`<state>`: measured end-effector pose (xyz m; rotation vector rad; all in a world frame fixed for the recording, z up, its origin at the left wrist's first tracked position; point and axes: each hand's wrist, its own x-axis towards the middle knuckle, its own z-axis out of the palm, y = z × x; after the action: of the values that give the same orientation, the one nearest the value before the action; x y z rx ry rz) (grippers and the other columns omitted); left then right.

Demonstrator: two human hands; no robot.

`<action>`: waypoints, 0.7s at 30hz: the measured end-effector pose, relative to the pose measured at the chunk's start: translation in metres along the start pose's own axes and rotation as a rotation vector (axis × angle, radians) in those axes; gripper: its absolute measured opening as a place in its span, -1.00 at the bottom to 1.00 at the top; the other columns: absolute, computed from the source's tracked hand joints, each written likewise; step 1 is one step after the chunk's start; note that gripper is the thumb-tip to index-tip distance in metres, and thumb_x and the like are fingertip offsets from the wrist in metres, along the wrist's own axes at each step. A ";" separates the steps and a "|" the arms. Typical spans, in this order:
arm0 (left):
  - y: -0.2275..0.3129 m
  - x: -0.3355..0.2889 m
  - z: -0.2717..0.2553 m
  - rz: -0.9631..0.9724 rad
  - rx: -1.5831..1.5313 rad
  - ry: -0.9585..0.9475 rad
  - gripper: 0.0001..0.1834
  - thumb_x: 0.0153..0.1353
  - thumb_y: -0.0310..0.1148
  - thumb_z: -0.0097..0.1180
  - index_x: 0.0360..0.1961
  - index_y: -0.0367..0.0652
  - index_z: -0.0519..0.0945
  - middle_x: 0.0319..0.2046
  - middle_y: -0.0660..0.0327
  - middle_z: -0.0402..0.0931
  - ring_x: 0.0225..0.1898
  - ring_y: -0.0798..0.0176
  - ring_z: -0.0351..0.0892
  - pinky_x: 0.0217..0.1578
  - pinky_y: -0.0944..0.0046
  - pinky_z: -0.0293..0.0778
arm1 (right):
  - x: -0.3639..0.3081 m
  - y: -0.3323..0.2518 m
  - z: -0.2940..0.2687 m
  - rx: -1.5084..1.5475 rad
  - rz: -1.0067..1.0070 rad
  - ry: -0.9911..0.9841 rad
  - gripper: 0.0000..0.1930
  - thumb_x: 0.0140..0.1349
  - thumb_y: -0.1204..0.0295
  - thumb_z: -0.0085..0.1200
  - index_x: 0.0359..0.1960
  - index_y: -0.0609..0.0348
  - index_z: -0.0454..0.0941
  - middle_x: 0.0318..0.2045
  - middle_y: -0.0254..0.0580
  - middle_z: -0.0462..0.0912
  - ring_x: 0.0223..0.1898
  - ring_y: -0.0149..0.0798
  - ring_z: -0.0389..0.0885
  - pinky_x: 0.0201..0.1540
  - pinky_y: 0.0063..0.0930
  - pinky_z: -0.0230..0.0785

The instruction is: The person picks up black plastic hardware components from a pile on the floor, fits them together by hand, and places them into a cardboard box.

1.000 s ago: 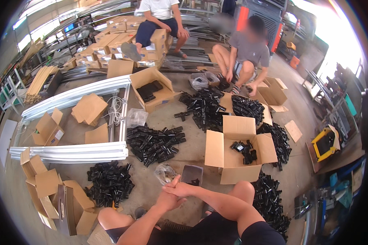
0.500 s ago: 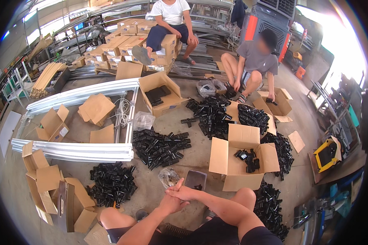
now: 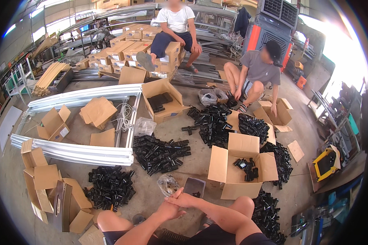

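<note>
My left hand (image 3: 168,210) and my right hand (image 3: 181,199) are clasped together in front of my knees. The right one lies over the left, and its fingers hide part of it. No object shows between them. Just beyond them sit a clear plastic bag (image 3: 166,182) of small pieces and a shallow grey tray (image 3: 194,185) holding a few small dark parts. An open cardboard box (image 3: 223,161) stands ahead to the right, with several black plastic fittings (image 3: 247,169) inside. Heaps of similar fittings lie on the floor, one left of me (image 3: 111,188) and one ahead (image 3: 159,153).
A co-worker (image 3: 259,71) squats at the far right, one hand in an open carton (image 3: 279,113). Another person (image 3: 178,28) sits on stacked cartons (image 3: 124,49). White metal profiles (image 3: 73,152) frame the left floor. Opened cardboard (image 3: 45,175) lies near my left; another fittings heap (image 3: 269,216) is beside my right knee.
My hands stay clasped but have sunk slightly, and an extended finger has folded down. The co-worker's hand has gone lower into the carton; the black fitting it held is no longer visible.
</note>
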<state>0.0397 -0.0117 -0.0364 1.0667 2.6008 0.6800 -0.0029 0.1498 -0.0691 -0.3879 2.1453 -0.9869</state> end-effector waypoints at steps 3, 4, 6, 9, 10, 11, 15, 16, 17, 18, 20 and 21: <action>0.000 -0.005 -0.005 -0.003 0.005 0.039 -0.25 0.22 -0.06 0.37 0.28 -0.35 0.43 0.56 -0.01 -0.31 0.35 -0.12 0.31 0.32 0.01 0.34 | -0.011 -0.030 -0.012 0.043 0.058 -0.073 -0.27 0.40 -0.31 -0.13 0.13 0.13 0.62 -0.03 0.13 0.70 -0.01 0.08 0.67 0.12 -0.16 0.47; 0.002 -0.004 -0.005 -0.014 -0.020 0.018 -0.24 0.21 -0.06 0.37 0.28 -0.35 0.43 0.56 -0.01 -0.31 0.34 -0.12 0.33 0.31 0.00 0.35 | -0.016 -0.036 -0.015 0.075 0.105 -0.108 -0.27 0.40 -0.31 -0.13 0.13 0.13 0.62 -0.02 0.14 0.70 0.02 0.10 0.66 0.15 -0.15 0.46; 0.004 -0.002 -0.008 -0.037 -0.068 -0.022 -0.24 0.21 -0.06 0.38 0.27 -0.35 0.42 0.55 -0.02 -0.30 0.31 -0.13 0.36 0.29 -0.01 0.37 | -0.011 -0.025 -0.012 0.064 0.075 -0.090 -0.26 0.40 -0.30 -0.14 0.12 0.16 0.62 -0.01 0.16 0.70 0.07 0.12 0.65 0.19 -0.15 0.43; 0.001 -0.004 -0.004 -0.018 -0.020 0.024 -0.24 0.20 -0.06 0.39 0.27 -0.35 0.42 0.55 -0.03 -0.28 0.27 -0.13 0.39 0.26 -0.03 0.38 | -0.014 -0.030 -0.012 0.020 0.044 -0.054 -0.27 0.41 -0.28 -0.13 0.11 0.18 0.63 0.00 0.18 0.69 0.09 0.13 0.64 0.20 -0.14 0.42; 0.002 -0.005 -0.003 -0.033 -0.048 0.009 -0.17 0.17 -0.09 0.40 0.33 -0.33 0.35 0.56 -0.02 -0.27 0.32 -0.14 0.33 0.30 -0.01 0.35 | -0.018 -0.032 -0.011 0.003 0.039 -0.040 -0.27 0.42 -0.28 -0.13 0.11 0.19 0.63 0.00 0.19 0.69 0.10 0.13 0.64 0.20 -0.14 0.42; 0.002 -0.004 -0.003 -0.048 -0.076 -0.005 -0.10 0.15 -0.11 0.42 0.39 -0.32 0.28 0.57 0.00 -0.26 0.36 -0.16 0.27 0.34 0.00 0.32 | -0.016 -0.027 -0.008 0.016 0.001 -0.009 -0.24 0.41 -0.30 -0.15 0.08 0.22 0.64 -0.05 0.24 0.69 0.06 0.18 0.65 0.16 -0.12 0.45; -0.004 -0.001 0.006 -0.014 -0.023 0.054 0.02 0.10 -0.12 0.45 0.46 -0.30 0.17 0.58 0.00 -0.23 0.42 -0.15 0.20 0.40 0.04 0.27 | -0.006 -0.011 -0.006 0.034 -0.069 0.054 -0.20 0.39 -0.33 -0.16 0.05 0.27 0.65 -0.05 0.33 0.69 0.05 0.25 0.65 0.14 -0.08 0.47; -0.001 0.000 0.009 -0.035 -0.058 0.029 0.05 0.08 -0.14 0.46 0.48 -0.31 0.14 0.57 -0.03 -0.22 0.43 -0.12 0.19 0.41 0.05 0.24 | -0.006 -0.008 -0.005 0.038 -0.033 0.039 -0.24 0.40 -0.30 -0.13 0.06 0.25 0.65 -0.04 0.29 0.69 0.06 0.21 0.65 0.16 -0.10 0.46; -0.002 0.004 0.008 -0.048 -0.091 0.023 0.06 0.08 -0.16 0.46 0.48 -0.32 0.12 0.57 -0.04 -0.21 0.43 -0.11 0.20 0.42 0.06 0.24 | -0.007 -0.006 -0.004 0.042 0.003 0.026 -0.27 0.41 -0.26 -0.11 0.06 0.23 0.65 -0.02 0.25 0.69 0.07 0.18 0.66 0.19 -0.13 0.45; -0.002 0.000 0.008 -0.072 -0.123 0.006 0.07 0.08 -0.17 0.47 0.48 -0.33 0.11 0.57 -0.05 -0.20 0.43 -0.11 0.21 0.42 0.06 0.23 | -0.010 -0.007 0.003 0.045 -0.009 0.045 -0.28 0.41 -0.26 -0.10 0.04 0.24 0.66 -0.05 0.25 0.70 0.05 0.19 0.66 0.16 -0.12 0.47; 0.001 -0.001 0.003 -0.069 -0.124 0.041 0.09 0.07 -0.18 0.48 0.49 -0.32 0.09 0.57 -0.06 -0.18 0.42 -0.13 0.23 0.41 0.06 0.24 | -0.008 -0.009 0.000 0.026 -0.030 0.060 -0.27 0.41 -0.27 -0.11 0.04 0.26 0.66 -0.07 0.27 0.70 0.03 0.21 0.67 0.13 -0.10 0.49; -0.001 -0.002 0.004 -0.081 -0.123 0.028 0.10 0.08 -0.18 0.48 0.50 -0.32 0.06 0.56 -0.07 -0.17 0.41 -0.15 0.24 0.40 0.06 0.26 | -0.006 -0.009 0.000 0.024 -0.034 0.037 -0.26 0.41 -0.28 -0.11 0.05 0.26 0.64 -0.06 0.29 0.70 0.03 0.23 0.66 0.12 -0.10 0.49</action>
<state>0.0425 -0.0124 -0.0405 0.9166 2.5717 0.8297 0.0008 0.1468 -0.0594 -0.3982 2.1647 -1.0450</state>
